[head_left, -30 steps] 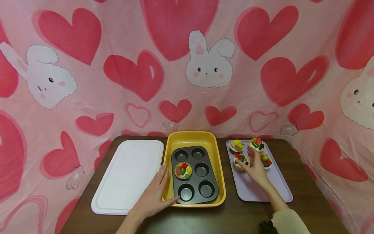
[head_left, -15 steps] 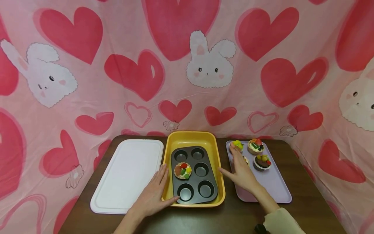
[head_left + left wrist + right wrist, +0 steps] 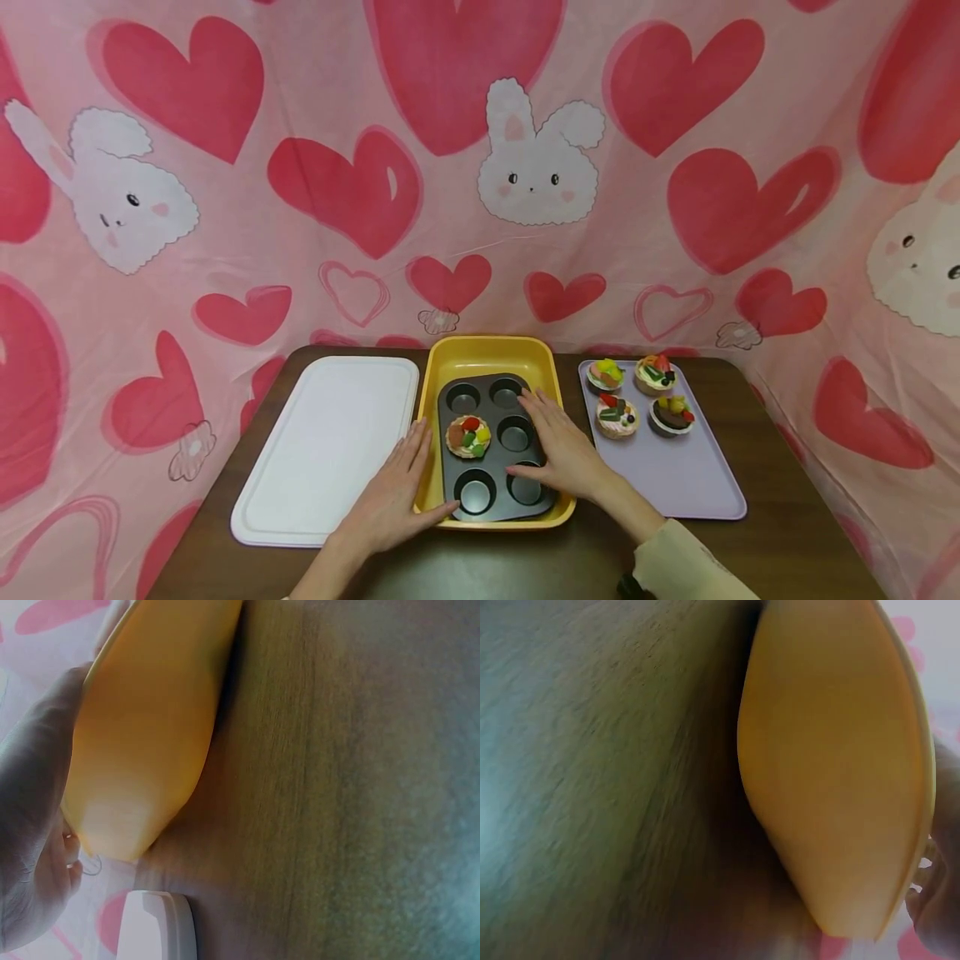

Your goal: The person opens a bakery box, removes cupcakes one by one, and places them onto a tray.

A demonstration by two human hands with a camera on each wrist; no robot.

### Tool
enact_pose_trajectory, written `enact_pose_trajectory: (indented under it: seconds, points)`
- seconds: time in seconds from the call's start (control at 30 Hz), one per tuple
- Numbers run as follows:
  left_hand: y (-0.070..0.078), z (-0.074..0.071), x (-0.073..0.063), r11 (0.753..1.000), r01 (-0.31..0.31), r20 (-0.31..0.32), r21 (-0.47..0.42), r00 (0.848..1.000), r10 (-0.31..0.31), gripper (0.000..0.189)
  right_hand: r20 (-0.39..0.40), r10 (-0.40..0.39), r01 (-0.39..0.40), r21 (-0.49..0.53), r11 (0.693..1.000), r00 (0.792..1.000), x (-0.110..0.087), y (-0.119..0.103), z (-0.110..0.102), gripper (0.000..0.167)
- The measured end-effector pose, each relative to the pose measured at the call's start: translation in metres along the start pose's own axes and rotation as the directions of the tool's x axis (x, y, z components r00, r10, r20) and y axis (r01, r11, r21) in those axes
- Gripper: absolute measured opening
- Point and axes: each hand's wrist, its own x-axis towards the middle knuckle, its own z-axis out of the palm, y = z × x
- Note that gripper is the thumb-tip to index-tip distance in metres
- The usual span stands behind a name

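A yellow tray (image 3: pixel 491 358) holds a dark muffin tin (image 3: pixel 491 467) with six-cup style round wells. One fruit-topped toy tart (image 3: pixel 468 437) sits in the left middle well. Along the tray's left side rests my left hand (image 3: pixel 386 500), fingers straight, the thumb reaching over the near left corner. Over the tin's right side is my right hand (image 3: pixel 566 454), fingers spread and holding nothing; it partly hides the right wells. Whether it touches the tin or the tray's rim I cannot tell. The left wrist view shows the yellow tray's outer wall (image 3: pixel 142 735).
A lilac tray (image 3: pixel 690 475) on the right bears several toy cakes, among them a chocolate one (image 3: pixel 671 416) and a pink cream one (image 3: pixel 617 417). To the left lies a white tray (image 3: pixel 322 450). A pink cloth with hearts (image 3: pixel 450 279) hangs behind the brown table (image 3: pixel 465 567).
My right hand has moved left from above the cakes on the lilac tray to over the muffin tin, carrying nothing. The cakes are uncovered now. My left hand has stayed in place.
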Motion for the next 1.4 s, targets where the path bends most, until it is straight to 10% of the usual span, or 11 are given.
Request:
enact_pose_trajectory:
  seconds: [0.63, 1.4]
  points:
    - [0.0, -0.003, 0.001, 1.0, 0.004, -0.006, -0.015, 1.0, -0.004, 0.121, 0.203, -0.118, 0.127, -0.03, 0.992, 0.972, 0.046, -0.024, 0.021, 0.103]
    - [0.001, 0.0, -0.001, 1.0, -0.02, -0.013, -0.019, 1.0, 0.02, 0.118, 0.087, -0.149, 0.151, -0.022, 0.988, 0.985, 0.052, -0.036, 0.054, 0.07]
